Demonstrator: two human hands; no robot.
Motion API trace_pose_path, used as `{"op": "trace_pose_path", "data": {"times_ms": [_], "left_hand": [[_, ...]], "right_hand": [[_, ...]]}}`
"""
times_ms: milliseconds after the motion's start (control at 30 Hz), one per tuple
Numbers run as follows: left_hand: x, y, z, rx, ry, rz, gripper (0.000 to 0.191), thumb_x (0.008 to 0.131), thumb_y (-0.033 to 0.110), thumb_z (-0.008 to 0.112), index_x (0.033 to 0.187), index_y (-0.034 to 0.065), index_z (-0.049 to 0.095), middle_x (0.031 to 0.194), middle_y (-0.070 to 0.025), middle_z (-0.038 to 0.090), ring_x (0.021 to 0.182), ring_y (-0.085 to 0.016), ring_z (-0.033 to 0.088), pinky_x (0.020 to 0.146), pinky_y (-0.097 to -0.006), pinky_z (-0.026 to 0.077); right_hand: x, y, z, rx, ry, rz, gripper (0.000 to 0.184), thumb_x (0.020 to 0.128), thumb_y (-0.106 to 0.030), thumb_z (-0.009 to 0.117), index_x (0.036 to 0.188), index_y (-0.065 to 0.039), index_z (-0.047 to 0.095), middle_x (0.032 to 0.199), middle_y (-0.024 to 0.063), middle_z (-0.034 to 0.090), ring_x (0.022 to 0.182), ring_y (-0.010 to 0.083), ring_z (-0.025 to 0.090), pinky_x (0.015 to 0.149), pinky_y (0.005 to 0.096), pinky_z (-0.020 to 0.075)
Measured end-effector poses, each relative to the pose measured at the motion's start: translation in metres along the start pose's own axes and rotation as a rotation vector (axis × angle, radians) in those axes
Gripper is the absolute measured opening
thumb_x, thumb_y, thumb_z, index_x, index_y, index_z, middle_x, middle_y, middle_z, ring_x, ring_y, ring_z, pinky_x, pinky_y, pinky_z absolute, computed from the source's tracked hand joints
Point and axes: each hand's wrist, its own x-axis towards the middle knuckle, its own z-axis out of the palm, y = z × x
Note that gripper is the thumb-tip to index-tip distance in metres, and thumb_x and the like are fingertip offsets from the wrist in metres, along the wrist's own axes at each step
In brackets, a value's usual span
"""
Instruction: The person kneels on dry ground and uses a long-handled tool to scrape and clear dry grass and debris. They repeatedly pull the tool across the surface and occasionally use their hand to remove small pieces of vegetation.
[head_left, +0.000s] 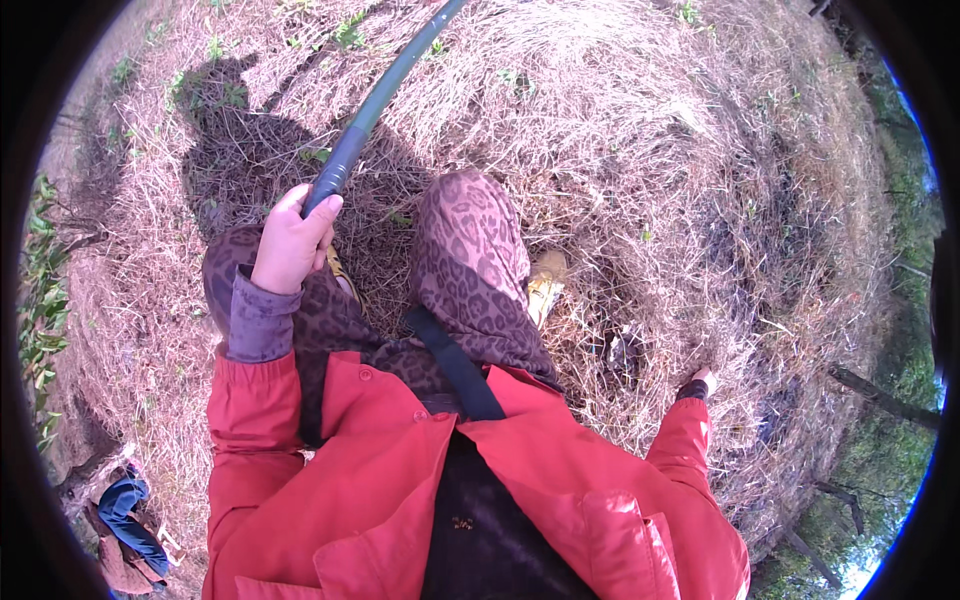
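In my left hand (294, 240), raised above my left knee, is the lower end of a long, slightly curved pole (375, 101). Its skin is dark green, with a blue-black grip that has pale rings near my fingers. The pole runs up and away past the top of the view, so its far end is hidden. My right hand (703, 380) is stretched far out to the right, low against the dry grass (637, 187). It looks small there, and whether its fingers hold anything is unclear. Between them are my bent knees in leopard-print trousers (471, 240).
A yellow shoe (546, 289) stands on the grass beside my right knee. Dark strap webbing (454, 360) hangs over my lap. Blue and brown clothing (131, 525) shows at lower left. Leafy plants (41, 315) line the left rim; trees and a bare branch (885, 395) stand along the right.
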Motion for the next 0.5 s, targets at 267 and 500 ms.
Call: {"op": "trace_pose_path", "data": {"times_ms": [267,500], "left_hand": [[-0.001,-0.007,0.014,-0.046,-0.088,0.103,0.016,0.084,0.019,0.056,0.084,0.0061,0.046,0.052,0.0045,0.04,0.036,-0.004,0.034,0.034,-0.0187,0.027],[-0.016,-0.011,0.027,0.03,-0.271,0.128,0.018,0.082,0.019,0.056,0.084,0.0054,0.046,0.054,0.0023,0.042,0.038,-0.005,0.038,0.035,-0.0201,0.031]], "right_hand": [[-0.044,-0.032,-0.013,-0.332,-0.325,-0.156,0.064,0.062,-0.038,0.067,0.109,0.003,0.053,0.108,0.0196,0.056,0.102,0.0251,0.055,0.087,0.0349,0.0422],[-0.168,-0.257,-0.136,0.796,-0.894,-0.633,0.048,0.082,-0.028,0.057,0.12,-0.001,0.044,0.102,0.0104,0.055,0.091,0.0208,0.055,0.074,0.0307,0.0484]]}}
